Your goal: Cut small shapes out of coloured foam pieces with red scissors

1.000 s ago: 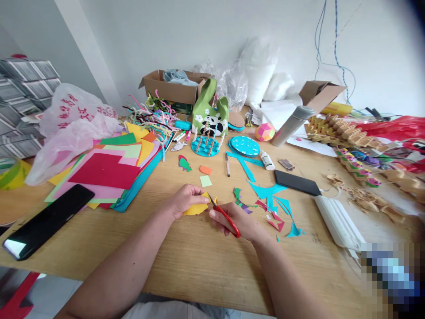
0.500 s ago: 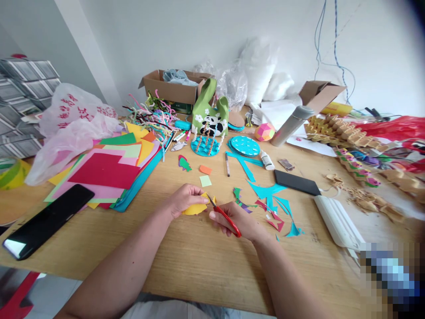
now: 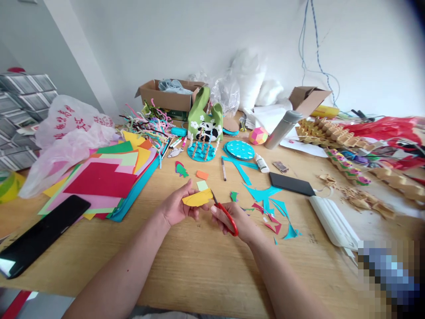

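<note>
My left hand (image 3: pixel 177 206) holds a yellow paper piece (image 3: pixel 197 198), which rests across the fingers with the thumb raised off it. Red-handled scissors (image 3: pixel 227 217) are in my right hand (image 3: pixel 237 221), its fingers wrapped round the handles. The dark blades point up and left at the paper's right end; whether they touch it I cannot tell. Beyond my hands lie a pale green square (image 3: pixel 202 185), an orange scrap (image 3: pixel 202 175) and a green and red fish cutout (image 3: pixel 181 169). Red scraps (image 3: pixel 273 225) and blue scraps (image 3: pixel 262 192) lie right of my right hand.
Stacked coloured sheets (image 3: pixel 99 179) and a black phone (image 3: pixel 49 232) are at the left. Farther back stand a blue disc with twisted posts (image 3: pixel 201 153), a green panda bag (image 3: pixel 205 122) and a grey flask (image 3: pixel 283 128). A black flat device (image 3: pixel 291 183) lies to the right.
My left thumb has lifted off the yellow paper, and the paper has turned to show more of its face. The scissors remain in my right hand. The whole view has shifted slightly.
</note>
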`<state>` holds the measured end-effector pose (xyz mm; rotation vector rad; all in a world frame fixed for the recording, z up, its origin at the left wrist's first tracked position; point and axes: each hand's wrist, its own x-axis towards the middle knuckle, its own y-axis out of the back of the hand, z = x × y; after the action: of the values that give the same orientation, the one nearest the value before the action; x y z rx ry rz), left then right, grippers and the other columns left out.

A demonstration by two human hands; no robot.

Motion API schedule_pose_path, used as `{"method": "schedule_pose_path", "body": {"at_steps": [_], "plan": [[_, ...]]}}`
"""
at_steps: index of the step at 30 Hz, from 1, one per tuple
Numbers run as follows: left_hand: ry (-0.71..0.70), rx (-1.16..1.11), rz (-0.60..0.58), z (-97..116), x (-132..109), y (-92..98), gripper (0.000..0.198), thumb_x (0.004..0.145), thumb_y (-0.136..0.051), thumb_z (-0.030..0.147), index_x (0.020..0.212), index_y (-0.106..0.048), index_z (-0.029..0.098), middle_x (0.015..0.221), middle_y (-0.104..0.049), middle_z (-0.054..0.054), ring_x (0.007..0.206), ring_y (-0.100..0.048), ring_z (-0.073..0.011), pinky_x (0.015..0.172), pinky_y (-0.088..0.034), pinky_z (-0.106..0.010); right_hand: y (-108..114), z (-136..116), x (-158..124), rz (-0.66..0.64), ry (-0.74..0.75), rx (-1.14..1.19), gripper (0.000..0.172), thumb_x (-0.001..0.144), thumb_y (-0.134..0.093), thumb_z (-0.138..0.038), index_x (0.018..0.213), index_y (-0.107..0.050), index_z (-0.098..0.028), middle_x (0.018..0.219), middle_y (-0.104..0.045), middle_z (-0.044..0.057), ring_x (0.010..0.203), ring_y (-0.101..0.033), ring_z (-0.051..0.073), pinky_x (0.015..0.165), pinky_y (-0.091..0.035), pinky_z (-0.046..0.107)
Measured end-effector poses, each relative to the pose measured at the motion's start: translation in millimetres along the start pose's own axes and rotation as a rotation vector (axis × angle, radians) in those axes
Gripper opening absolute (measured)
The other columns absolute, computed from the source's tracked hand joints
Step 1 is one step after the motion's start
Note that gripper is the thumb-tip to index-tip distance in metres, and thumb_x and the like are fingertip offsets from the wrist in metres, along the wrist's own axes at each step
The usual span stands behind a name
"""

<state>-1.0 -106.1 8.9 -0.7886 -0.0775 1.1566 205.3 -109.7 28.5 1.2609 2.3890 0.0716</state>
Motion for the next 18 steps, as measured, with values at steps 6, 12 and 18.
{"method": "schedule_pose_path", "body": {"at_steps": [6, 12, 18], "plan": [[-0.175, -0.209, 0.031, -13.6, 3.2, -12.0, 0.044, 0.053, -0.092, 0.039, 0.080, -0.069, 0.012, 0.072, -0.069, -0.004, 0.055, -0.055, -0.0080, 0.056, -0.046, -0.021, -2.5, 9.0, 6.3, 0.082, 0.036, 0.170, 0.061, 0.077, -0.058, -0.074, 0.066, -0.060, -0.014, 0.045, -0.051, -0.002, 0.038, -0.045, 0.008, 0.039, -0.030, 0.019], [-0.251, -0.148, 0.117, -33.1, 10.8, -31.2, 0.035, 0.061, -0.088, 0.032, 0.081, -0.068, 0.012, 0.065, -0.060, 0.001, 0.056, -0.052, -0.0079, 0.056, -0.043, -0.022, -11.3, 13.0, 11.2, 0.086, 0.064, 0.205, 0.059, 0.077, -0.060, -0.073, 0.069, -0.060, -0.014, 0.047, -0.052, -0.003, 0.037, -0.043, 0.007, 0.037, -0.029, 0.019], [-0.321, -0.099, 0.259, -37.8, 12.0, -35.0, 0.030, 0.065, -0.083, 0.033, 0.069, -0.060, 0.015, 0.063, -0.058, 0.002, 0.054, -0.053, -0.0103, 0.052, -0.042, -0.024, -20.0, 13.0, 11.2, 0.055, 0.053, 0.177, 0.061, 0.074, -0.061, -0.076, 0.065, -0.055, -0.016, 0.048, -0.052, -0.002, 0.038, -0.045, 0.008, 0.038, -0.031, 0.020]]}}
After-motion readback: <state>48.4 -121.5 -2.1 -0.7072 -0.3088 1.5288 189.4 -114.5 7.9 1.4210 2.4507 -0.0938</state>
